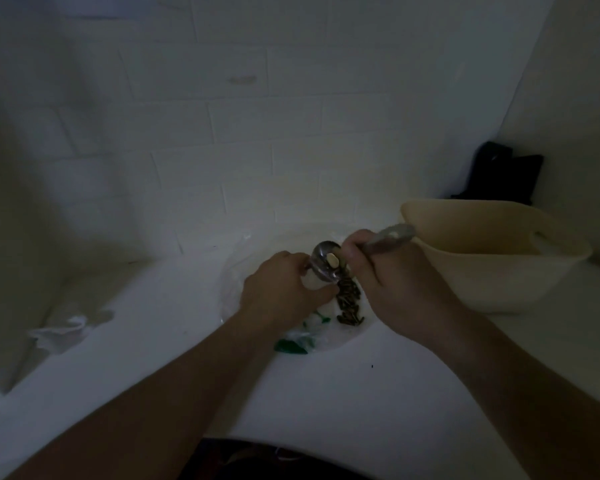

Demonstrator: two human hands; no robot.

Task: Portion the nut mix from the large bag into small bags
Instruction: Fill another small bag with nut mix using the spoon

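Observation:
The scene is dim. My right hand (388, 275) grips the handle of a metal spoon (326, 259), whose bowl is tipped down and carries a pale nut. Below the spoon a small clear bag (326, 327) with green print lies on the white counter; dark nuts (350, 303) are piled inside it. My left hand (278, 289) pinches the bag's mouth right beside the spoon's bowl. Clear plastic, perhaps the large bag (236, 268), spreads out behind my left hand.
A cream plastic bowl (492, 296) stands on the counter just right of my right hand. A dark object (503, 174) sits in the back right corner. Crumpled clear plastic (66, 332) lies at the left. A tiled wall rises close behind.

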